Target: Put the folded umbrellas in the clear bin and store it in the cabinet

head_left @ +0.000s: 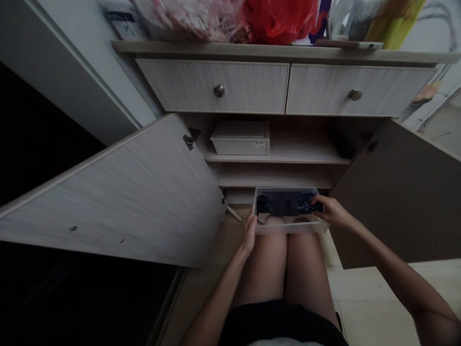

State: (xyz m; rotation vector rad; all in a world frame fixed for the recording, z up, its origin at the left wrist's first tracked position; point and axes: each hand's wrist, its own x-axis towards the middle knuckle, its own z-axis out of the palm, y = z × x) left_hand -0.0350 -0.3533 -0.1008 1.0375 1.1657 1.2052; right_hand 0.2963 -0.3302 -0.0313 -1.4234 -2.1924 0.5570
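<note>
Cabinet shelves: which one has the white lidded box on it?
The upper pale wood shelf holds the white lidded plastic box; the lower pale wood shelf beneath it does not.

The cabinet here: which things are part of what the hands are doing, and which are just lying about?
In use: the left hand and right hand hold a clear plastic box of dark blue items, partly blurred.

Lying about: a white lidded box on a shelf, a red plastic bag on top, open cabinet doors.
</note>
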